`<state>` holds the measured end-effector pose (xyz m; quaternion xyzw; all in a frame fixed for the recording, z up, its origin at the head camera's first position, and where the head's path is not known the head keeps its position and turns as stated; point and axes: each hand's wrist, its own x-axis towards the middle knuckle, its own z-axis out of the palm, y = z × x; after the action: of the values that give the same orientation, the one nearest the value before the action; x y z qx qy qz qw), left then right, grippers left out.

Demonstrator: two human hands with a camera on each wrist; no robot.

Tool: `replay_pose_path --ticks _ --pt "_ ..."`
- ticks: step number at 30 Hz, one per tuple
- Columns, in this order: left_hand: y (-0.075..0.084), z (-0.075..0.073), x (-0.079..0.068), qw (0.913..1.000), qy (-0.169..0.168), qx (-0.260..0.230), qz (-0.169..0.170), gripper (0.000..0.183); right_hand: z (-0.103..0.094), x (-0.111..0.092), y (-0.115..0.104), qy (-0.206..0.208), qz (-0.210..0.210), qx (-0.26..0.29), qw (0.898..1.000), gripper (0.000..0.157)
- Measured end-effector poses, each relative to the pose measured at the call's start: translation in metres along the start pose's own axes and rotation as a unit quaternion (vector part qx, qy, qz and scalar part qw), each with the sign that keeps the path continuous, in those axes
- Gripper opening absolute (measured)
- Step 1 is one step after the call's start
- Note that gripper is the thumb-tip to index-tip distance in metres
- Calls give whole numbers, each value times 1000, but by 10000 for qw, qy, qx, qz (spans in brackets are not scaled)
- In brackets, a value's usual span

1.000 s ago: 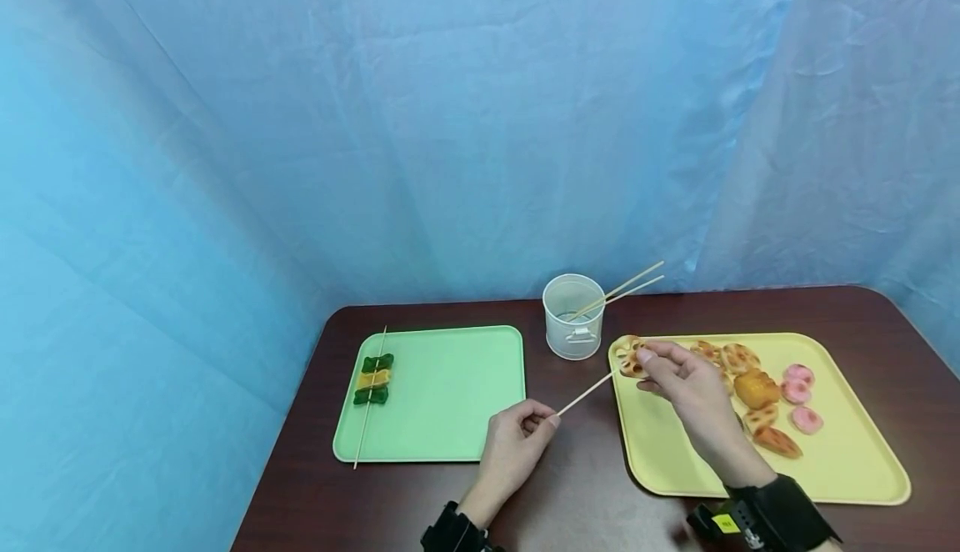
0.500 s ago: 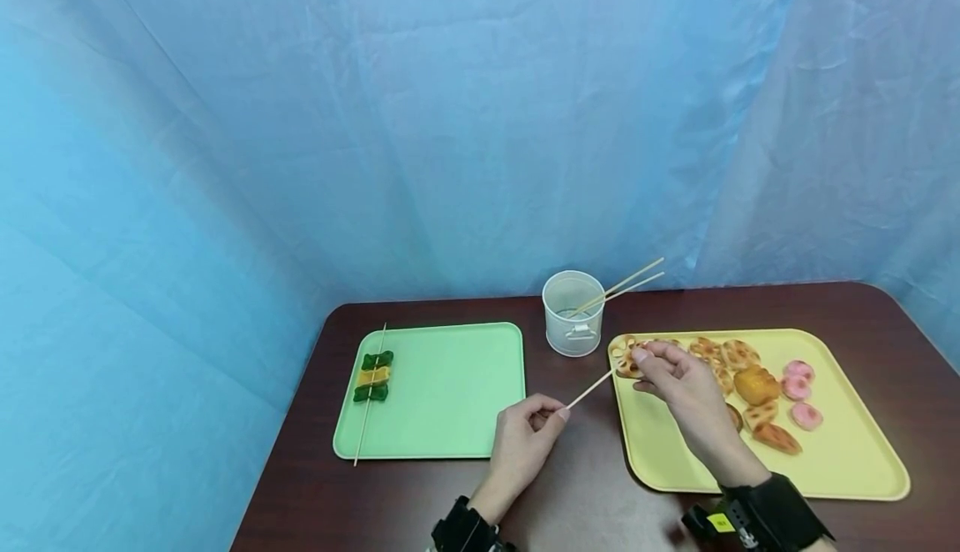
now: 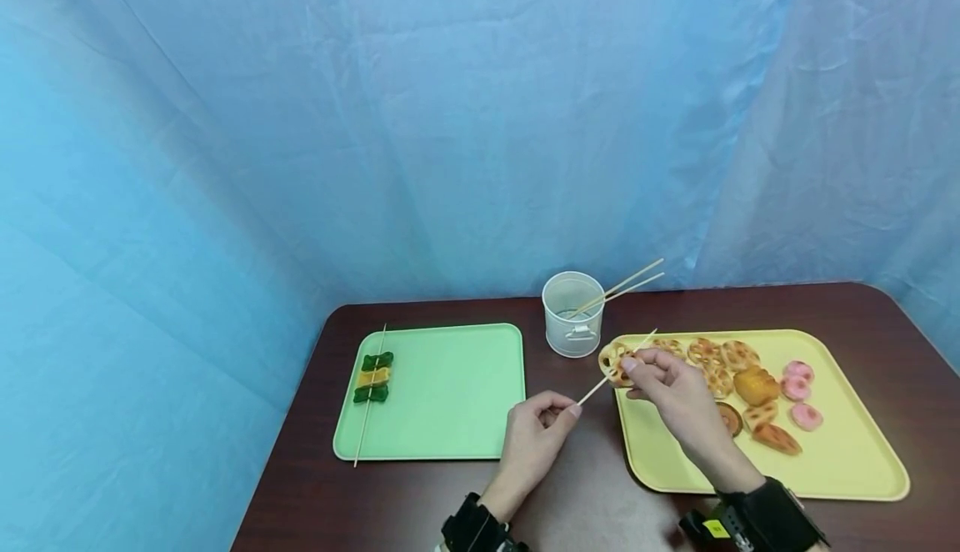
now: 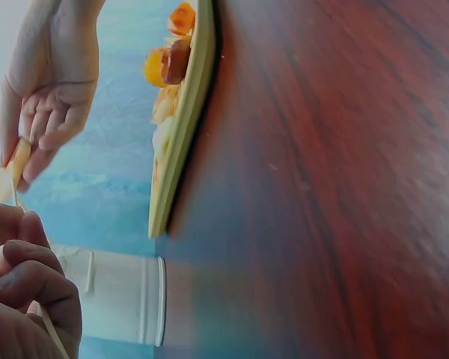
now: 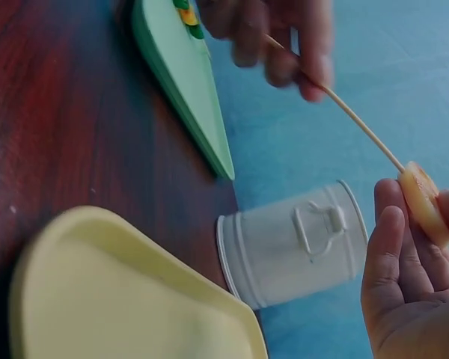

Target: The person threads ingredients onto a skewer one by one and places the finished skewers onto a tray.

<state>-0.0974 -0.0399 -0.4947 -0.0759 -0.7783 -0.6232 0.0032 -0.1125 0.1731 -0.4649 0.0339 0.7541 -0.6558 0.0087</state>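
Observation:
My left hand [image 3: 534, 444] pinches a thin wooden skewer [image 3: 592, 390] near its lower part, between thumb and curled fingers. My right hand [image 3: 678, 406] holds a browned lotus root slice [image 3: 611, 360] by its edge, above the left end of the yellow tray [image 3: 682, 464]. The skewer runs through the slice, and its tip shows beyond it in the head view. In the right wrist view, thumb and fingers grip the slice [image 5: 423, 202] on both faces, with the skewer [image 5: 363, 129] entering from the left hand's side.
The yellow tray carries more lotus slices [image 3: 741, 356], a golden-brown chunk [image 3: 757, 386], pink rings [image 3: 806, 416] and a mushroom-like slice [image 3: 729, 419]. A clear cup [image 3: 572, 335] with skewers stands behind. On the green tray [image 3: 450, 393] lies a skewer of green and yellow pieces [image 3: 372, 378].
My left hand has shifted right with the skewer, and my right hand slightly left. The skewer's tip now sticks out past the lotus root slice, where earlier it did not show.

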Motion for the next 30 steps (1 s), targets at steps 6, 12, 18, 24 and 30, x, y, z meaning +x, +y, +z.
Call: replay_pose_path --ticks 6,12,18,24,30 --pt "4 7 5 9999 23 -149 29 7 11 -4 1 -125 -94 -69 9999 38" --pt "6 10 7 9998 54 -187 9 7 18 -6 4 -334 -46 -26 9994 35" --pt "5 12 8 9997 53 -224 -52 8 22 -6 7 -363 57 -194 9991 35" --pt "3 11 7 9996 41 -243 -138 9 24 -7 8 -480 159 -51 9987 35" --pt "2 6 5 9994 -91 -173 -300 13 10 -5 9 -766 26 -429 9961 42"
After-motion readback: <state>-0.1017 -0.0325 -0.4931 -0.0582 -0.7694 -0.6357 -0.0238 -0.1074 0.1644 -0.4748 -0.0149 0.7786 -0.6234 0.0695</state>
